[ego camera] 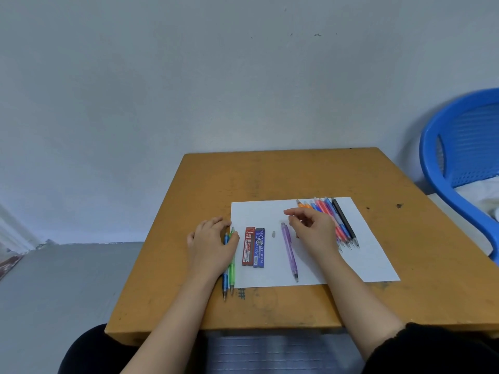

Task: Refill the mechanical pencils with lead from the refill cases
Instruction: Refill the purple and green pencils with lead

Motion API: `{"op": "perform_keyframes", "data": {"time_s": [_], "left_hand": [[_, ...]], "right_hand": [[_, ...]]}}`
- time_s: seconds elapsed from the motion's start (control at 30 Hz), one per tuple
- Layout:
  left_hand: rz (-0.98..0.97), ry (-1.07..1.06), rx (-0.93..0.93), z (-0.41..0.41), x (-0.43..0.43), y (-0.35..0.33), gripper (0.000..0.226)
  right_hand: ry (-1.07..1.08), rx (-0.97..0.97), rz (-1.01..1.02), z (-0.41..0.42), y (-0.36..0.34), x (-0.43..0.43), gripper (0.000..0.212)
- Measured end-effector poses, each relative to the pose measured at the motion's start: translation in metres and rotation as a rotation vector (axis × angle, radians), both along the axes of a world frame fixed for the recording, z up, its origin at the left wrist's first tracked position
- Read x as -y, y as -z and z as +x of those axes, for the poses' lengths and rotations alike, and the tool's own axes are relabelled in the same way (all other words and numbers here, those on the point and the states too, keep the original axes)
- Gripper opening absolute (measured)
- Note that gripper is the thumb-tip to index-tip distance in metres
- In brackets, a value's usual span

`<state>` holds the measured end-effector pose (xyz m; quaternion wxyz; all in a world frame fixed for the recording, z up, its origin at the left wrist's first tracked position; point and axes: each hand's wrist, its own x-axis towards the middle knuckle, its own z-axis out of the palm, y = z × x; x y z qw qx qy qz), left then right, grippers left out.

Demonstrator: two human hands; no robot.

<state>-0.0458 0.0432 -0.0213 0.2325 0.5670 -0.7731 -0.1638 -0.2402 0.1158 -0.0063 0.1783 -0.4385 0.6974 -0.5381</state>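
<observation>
Hands low over bench (270,179); pencils and lead cases laid out at mid-frame.

Left hand (210,244) rests palm-down at left edge of white sheet (372,263), grip released, fingers relaxed over the blue pencil (225,282) and green pencil (232,271), which lie side by side. Just right of them, on the sheet, red refill case (248,249) and blue refill case (259,248) touch, lying flat. Small grey cap (273,234) sits between blue case and purple pencil (289,251). Right hand (316,233) is right of the purple pencil's upper end, index finger out, other fingers curled; cannot tell whether its grip holds anything. Row of coloured pencils (330,209) partly behind it. Blue plastic chair (459,147) at right edge.
</observation>
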Motion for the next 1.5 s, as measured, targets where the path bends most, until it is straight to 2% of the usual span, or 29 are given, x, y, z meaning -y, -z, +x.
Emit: {"op": "perform_keyframes", "data": {"time_s": [0.1, 0.17, 0.27, 0.37, 0.47, 0.57, 0.83, 1.07, 1.17, 1.4, 1.5], "left_hand": [[0.005, 0.000, 0.001, -0.001, -0.001, 0.000, 0.037], [0.009, 0.000, 0.000, -0.001, -0.001, -0.002, 0.037], [0.005, -0.004, 0.006, -0.001, -0.001, -0.002, 0.037], [-0.001, -0.005, 0.003, -0.001, -0.001, -0.002, 0.036], [-0.004, -0.008, 0.007, 0.000, -0.001, -0.003, 0.036], [0.000, -0.008, 0.007, -0.001, -0.001, -0.003, 0.035], [-0.002, -0.009, -0.007, 0.000, -0.001, -0.001, 0.034], [-0.005, -0.008, -0.019, 0.000, 0.001, 0.001, 0.034], [-0.017, -0.014, -0.016, -0.001, 0.001, 0.002, 0.034], [-0.044, -0.009, -0.038, 0.000, 0.001, 0.003, 0.032], [-0.051, -0.010, -0.158, 0.000, 0.001, 0.002, 0.026]], "right_hand": [[-0.067, -0.083, -0.003, 0.005, -0.003, -0.002, 0.017], [-0.167, -0.230, 0.069, 0.009, -0.009, -0.002, 0.021], [-0.305, -0.491, 0.296, 0.018, -0.018, 0.001, 0.062], [-0.400, -0.637, 0.474, 0.025, -0.023, 0.005, 0.092], [-0.473, -0.742, 0.604, 0.026, -0.023, 0.007, 0.105], [-0.487, -0.812, 0.659, 0.026, -0.024, 0.008, 0.104], [-0.487, -0.806, 0.667, 0.033, -0.034, 0.012, 0.098], [-0.387, -0.798, 0.513, 0.042, -0.035, 0.007, 0.094], [-0.366, -0.761, 0.461, 0.047, -0.036, 0.003, 0.086], [-0.417, -0.233, 0.300, 0.050, -0.041, -0.004, 0.039], [-0.399, 0.011, 0.223, 0.044, -0.041, -0.002, 0.025]]}}
